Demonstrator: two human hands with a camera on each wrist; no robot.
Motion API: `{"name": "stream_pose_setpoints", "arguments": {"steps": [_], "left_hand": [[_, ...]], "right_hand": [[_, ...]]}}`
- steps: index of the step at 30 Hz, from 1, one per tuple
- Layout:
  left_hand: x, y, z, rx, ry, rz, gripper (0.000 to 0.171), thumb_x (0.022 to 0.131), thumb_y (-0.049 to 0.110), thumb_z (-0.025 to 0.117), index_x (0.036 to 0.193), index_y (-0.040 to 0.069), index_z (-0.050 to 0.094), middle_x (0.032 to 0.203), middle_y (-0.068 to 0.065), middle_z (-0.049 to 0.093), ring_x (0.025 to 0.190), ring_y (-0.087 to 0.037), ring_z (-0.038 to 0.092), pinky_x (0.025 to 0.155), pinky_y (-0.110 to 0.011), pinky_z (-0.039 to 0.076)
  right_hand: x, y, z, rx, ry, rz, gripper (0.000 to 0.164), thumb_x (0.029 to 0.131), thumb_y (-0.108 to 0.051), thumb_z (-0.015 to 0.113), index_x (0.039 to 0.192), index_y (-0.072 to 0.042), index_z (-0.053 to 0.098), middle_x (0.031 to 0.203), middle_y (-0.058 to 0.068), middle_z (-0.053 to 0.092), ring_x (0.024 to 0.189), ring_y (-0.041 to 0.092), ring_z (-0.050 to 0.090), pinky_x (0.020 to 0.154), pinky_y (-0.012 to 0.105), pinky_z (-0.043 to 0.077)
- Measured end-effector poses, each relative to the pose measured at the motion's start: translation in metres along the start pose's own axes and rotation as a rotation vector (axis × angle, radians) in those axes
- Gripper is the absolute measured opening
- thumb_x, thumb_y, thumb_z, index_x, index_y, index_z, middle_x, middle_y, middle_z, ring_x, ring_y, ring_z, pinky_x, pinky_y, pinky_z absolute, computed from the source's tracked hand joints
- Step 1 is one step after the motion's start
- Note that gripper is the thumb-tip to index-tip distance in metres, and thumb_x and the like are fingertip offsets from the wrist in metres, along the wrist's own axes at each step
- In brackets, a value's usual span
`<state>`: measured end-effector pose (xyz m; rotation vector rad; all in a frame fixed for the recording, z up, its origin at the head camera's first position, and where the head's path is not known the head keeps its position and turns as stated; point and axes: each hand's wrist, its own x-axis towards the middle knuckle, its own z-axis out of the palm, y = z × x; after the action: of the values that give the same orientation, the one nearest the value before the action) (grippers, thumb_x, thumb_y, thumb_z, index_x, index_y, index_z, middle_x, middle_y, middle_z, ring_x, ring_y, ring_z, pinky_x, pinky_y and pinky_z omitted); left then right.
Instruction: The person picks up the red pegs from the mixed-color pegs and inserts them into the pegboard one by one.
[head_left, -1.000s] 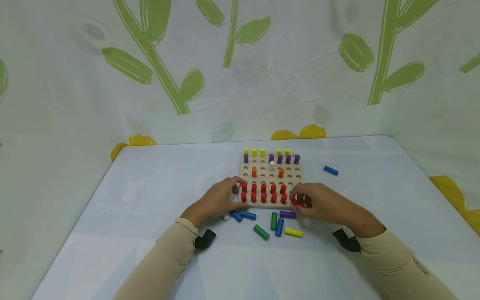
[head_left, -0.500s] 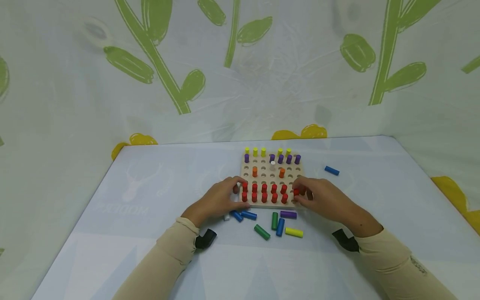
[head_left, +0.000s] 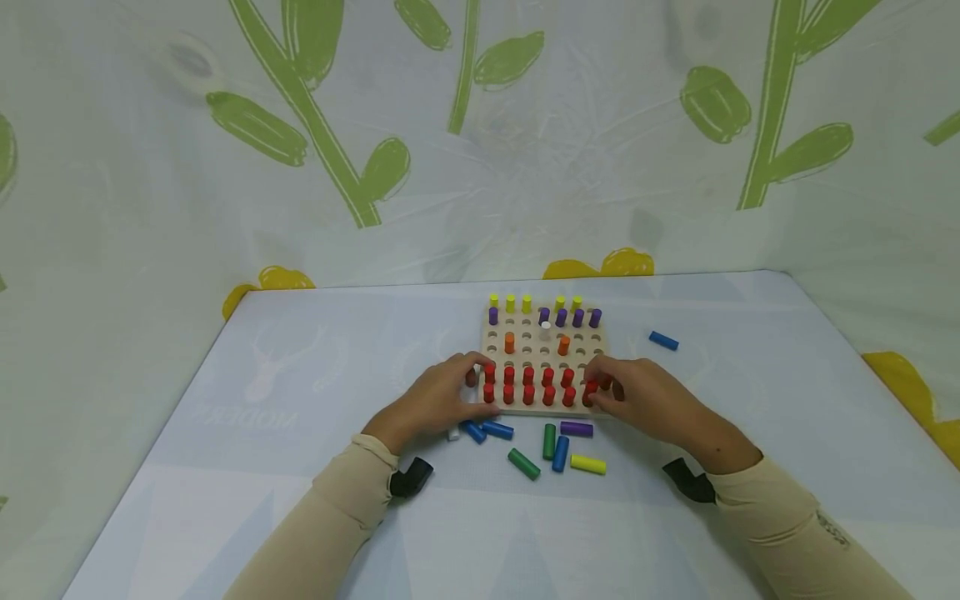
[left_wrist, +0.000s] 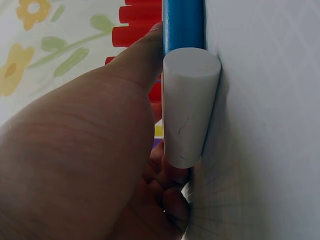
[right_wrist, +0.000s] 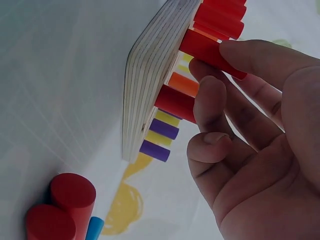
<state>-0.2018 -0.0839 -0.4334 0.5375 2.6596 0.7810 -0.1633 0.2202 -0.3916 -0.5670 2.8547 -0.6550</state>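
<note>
A wooden pegboard (head_left: 517, 350) lies on the table, with red pegs (head_left: 528, 377) filling much of its two front rows. My left hand (head_left: 438, 396) holds the board's left edge, thumb at the front corner. With thumb and fingers my right hand (head_left: 645, 396) pinches a red peg (right_wrist: 212, 54) at the right end of the front row. That peg stands upright against the board; its base meets the board's top in the right wrist view. Another red peg (right_wrist: 176, 102) stands close beside my fingers, hidden by the hand in the head view.
Loose blue (head_left: 497, 430), green (head_left: 523, 464), purple (head_left: 577, 429) and yellow pegs (head_left: 588, 464) lie before the board. A white peg (left_wrist: 190, 107) lies by my left hand. Two red pegs (right_wrist: 72, 195) sit near the right hand. A blue peg (head_left: 663, 340) lies far right.
My right hand has brought its red peg from the board's front right corner onto the board, turned it upright and lowered it at the front row's right end. The left hand stays put.
</note>
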Motion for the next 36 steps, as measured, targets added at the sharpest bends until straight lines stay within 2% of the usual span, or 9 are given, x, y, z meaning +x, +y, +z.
{"name": "stream_pose_setpoints", "arguments": {"steps": [15,26,36], "left_hand": [[0.0002,-0.0004,0.0000,0.006,0.001,-0.002,0.073,0.080,0.053,0.080,0.139,0.025,0.049,0.104,0.004,0.055,0.090,-0.015,0.054,0.076,-0.028,0.048],[0.0002,-0.0001,0.0001,0.004,-0.005,-0.004,0.072,0.080,0.053,0.079,0.139,0.025,0.049,0.105,0.004,0.055,0.091,-0.015,0.054,0.077,-0.028,0.048],[0.0000,0.0008,-0.0001,0.000,0.000,-0.006,0.072,0.080,0.052,0.080,0.139,0.025,0.050,0.105,0.004,0.056,0.091,-0.015,0.054,0.077,-0.029,0.048]], "right_hand": [[-0.0009,0.0012,-0.0005,0.011,-0.011,-0.020,0.020,0.090,-0.015,0.074,0.108,-0.013,0.067,0.082,-0.008,0.065,0.073,0.010,0.054,0.060,0.020,0.048],[0.0009,-0.0012,-0.0014,-0.004,-0.069,0.002,0.016,0.090,-0.017,0.075,0.104,-0.018,0.067,0.082,-0.009,0.064,0.075,0.010,0.054,0.063,0.021,0.049],[0.0007,-0.0005,0.0001,-0.012,-0.067,-0.004,0.017,0.089,-0.016,0.075,0.105,-0.018,0.068,0.083,-0.009,0.064,0.075,0.010,0.054,0.064,0.022,0.049]]}}
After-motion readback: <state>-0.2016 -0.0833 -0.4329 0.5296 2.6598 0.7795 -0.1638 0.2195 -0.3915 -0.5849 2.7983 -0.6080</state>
